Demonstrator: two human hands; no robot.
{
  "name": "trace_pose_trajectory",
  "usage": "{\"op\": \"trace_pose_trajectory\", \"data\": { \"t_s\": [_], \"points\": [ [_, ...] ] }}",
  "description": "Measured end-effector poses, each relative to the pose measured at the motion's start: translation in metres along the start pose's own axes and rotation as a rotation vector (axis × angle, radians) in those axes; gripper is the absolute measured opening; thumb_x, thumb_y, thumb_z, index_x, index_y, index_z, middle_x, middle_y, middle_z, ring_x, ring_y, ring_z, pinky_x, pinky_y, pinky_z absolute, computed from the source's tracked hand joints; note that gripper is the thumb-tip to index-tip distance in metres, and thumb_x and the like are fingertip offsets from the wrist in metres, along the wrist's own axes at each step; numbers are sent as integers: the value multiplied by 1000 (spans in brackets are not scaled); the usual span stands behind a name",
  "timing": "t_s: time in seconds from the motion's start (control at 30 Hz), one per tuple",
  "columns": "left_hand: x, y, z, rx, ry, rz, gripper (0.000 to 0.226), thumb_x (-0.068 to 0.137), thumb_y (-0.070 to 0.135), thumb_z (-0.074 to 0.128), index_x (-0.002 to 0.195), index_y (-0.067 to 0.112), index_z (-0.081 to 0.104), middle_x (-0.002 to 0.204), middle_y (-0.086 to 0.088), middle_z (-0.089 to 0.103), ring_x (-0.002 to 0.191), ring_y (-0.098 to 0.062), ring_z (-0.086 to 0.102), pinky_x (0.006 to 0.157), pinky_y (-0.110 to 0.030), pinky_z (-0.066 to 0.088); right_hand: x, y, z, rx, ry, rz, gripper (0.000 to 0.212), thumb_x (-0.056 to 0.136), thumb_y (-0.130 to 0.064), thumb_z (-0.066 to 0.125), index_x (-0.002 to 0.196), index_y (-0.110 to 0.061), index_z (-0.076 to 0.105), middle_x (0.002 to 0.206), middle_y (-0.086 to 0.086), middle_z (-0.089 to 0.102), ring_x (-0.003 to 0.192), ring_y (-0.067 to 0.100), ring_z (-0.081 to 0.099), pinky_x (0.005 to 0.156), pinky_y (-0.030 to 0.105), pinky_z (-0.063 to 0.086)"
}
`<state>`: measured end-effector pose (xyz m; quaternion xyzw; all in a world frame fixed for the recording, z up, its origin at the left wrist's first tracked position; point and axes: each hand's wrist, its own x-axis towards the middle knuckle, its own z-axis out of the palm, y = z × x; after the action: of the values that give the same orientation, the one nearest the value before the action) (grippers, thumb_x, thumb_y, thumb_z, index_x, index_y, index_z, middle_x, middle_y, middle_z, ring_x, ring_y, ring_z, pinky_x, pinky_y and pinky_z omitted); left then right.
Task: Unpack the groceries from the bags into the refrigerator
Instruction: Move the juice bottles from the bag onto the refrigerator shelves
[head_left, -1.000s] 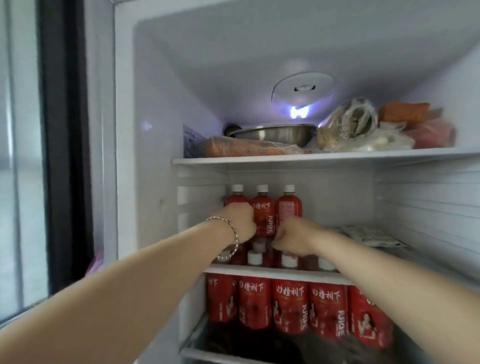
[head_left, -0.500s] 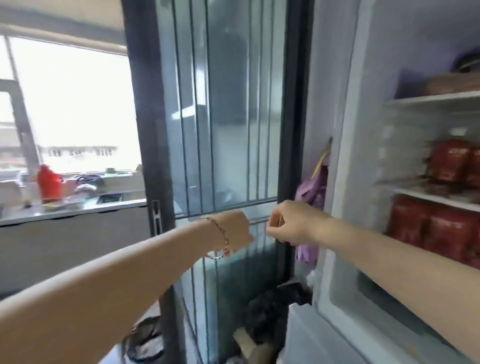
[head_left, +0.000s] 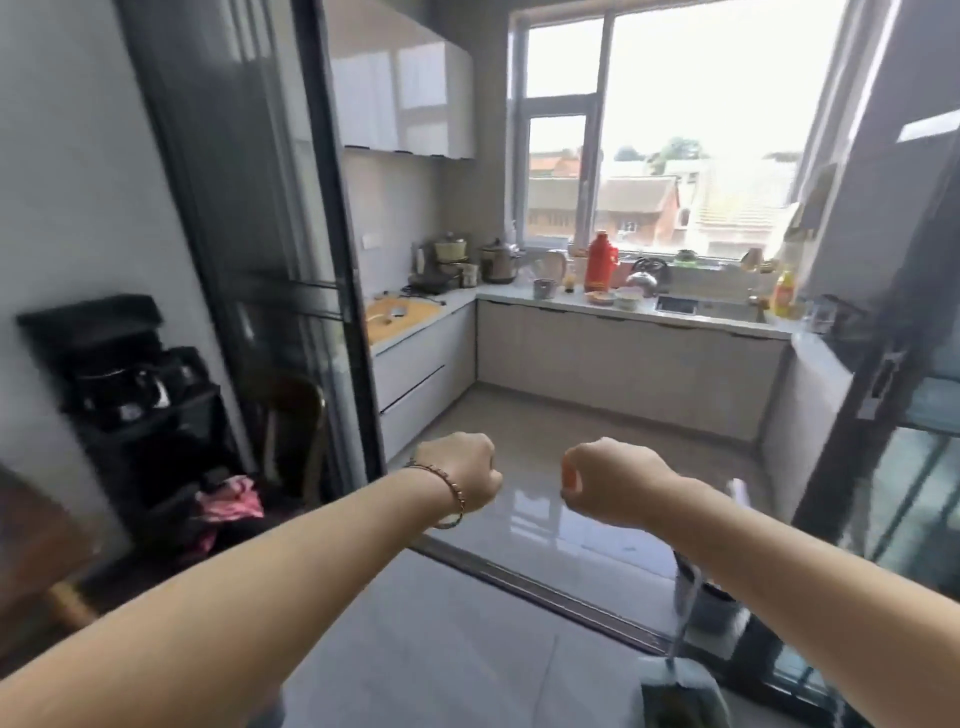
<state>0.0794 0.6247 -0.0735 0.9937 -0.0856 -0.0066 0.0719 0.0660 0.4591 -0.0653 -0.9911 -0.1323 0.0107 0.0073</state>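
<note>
1. Facing a kitchen, the person holds both arms out ahead over the floor (head_left: 467, 649). Neither the refrigerator nor any groceries are in view.
2. The left hand (head_left: 460, 475) is curled into a fist, its back to the camera, with nothing showing in it. One beaded bracelet (head_left: 454, 491) sits on that wrist.
3. The right hand (head_left: 608, 480) is curled the same way. A small orange spot shows at its fingers, and I cannot tell whether it pinches something there.
4. Below the right forearm one pale strap (head_left: 684, 597) runs down to a grey shape at the bottom edge. It is possibly a bag (head_left: 680, 696), but blur hides what it is and what it carries.
5. If it is a bag, it likely handles as soft and floppy. The strap looks like the place to take hold, with the other hand under the base in case the load is heavy or breakable.
6. Counted: two hands, one bracelet, one strap, one grey bag-like shape, and no groceries visible.
7. The kitchen desk (head_left: 727, 319) stands well apart under the window, with one red flask (head_left: 600, 262) on it.
</note>
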Motion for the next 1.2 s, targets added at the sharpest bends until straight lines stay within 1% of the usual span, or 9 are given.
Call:
{"op": "trace_pose_trajectory", "data": {
  "t_s": [0.17,0.27,0.37,0.53,0.6,0.73,0.8,1.03,1.2],
  "points": [
    [-75,-188,2,6,-9,-310,24,91,23,44,105,14,61,116,-7,63,106,-30,59,76,-28,38,63,-198,33,-17,-19,-286,27,91,-24,46,111,-16,63,116,5,64,107,28,60,83,30,47],
    [-121,-281,0,9,-30,-469,26,91,23,42,107,15,60,117,-8,61,106,-30,58,78,-31,41,90,-308,45,-15,-54,-432,25,90,-20,45,105,-13,64,110,7,65,101,30,61,72,29,45],
    [-167,-363,-4,-16,-25,-635,25,91,25,42,107,16,60,113,-7,62,104,-30,59,78,-31,42,111,-410,53,10,-136,-605,27,93,-28,45,104,-12,64,106,8,64,100,28,60,72,28,41],
    [-227,-492,-5,-52,8,-868,26,91,27,46,107,18,64,111,-6,64,102,-28,61,75,-30,43,148,-564,73,27,-152,-846,19,91,-30,47,93,-20,63,85,-1,54,88,26,60,62,27,38],
    [-243,-543,-7,-46,9,-945,28,91,27,45,110,18,64,115,-6,63,104,-28,60,76,-30,42,164,-622,80,18,-130,-904,17,89,-30,48,93,-20,62,90,0,58,85,25,60,60,28,39],
    [-259,-635,-16,-47,27,-1079,29,95,30,39,111,19,61,114,-7,63,102,-29,60,78,-31,44,205,-728,93,-19,-121,-1062,25,92,-30,46,108,-18,61,112,2,60,92,23,60,64,30,43],
    [-267,-682,-22,-59,61,-1147,31,96,29,35,114,19,60,112,-8,64,100,-28,60,75,-32,43,227,-784,94,-85,-172,-1147,30,96,-31,45,117,-15,60,124,3,58,103,24,58,74,31,46],
    [-305,-825,-14,-190,93,-1346,33,95,26,37,118,19,59,116,-5,64,105,-27,60,86,-34,47,274,-948,113,-79,-256,-1205,26,95,-29,43,107,-14,61,107,7,63,100,26,60,78,33,45],
    [-334,-920,13,-211,145,-1350,29,96,27,37,111,17,60,108,-6,66,101,-27,61,85,-34,48,293,-1039,157,-19,-261,-1136,27,94,-21,42,113,-17,60,109,4,64,97,25,62,74,30,49]
  ]
}}
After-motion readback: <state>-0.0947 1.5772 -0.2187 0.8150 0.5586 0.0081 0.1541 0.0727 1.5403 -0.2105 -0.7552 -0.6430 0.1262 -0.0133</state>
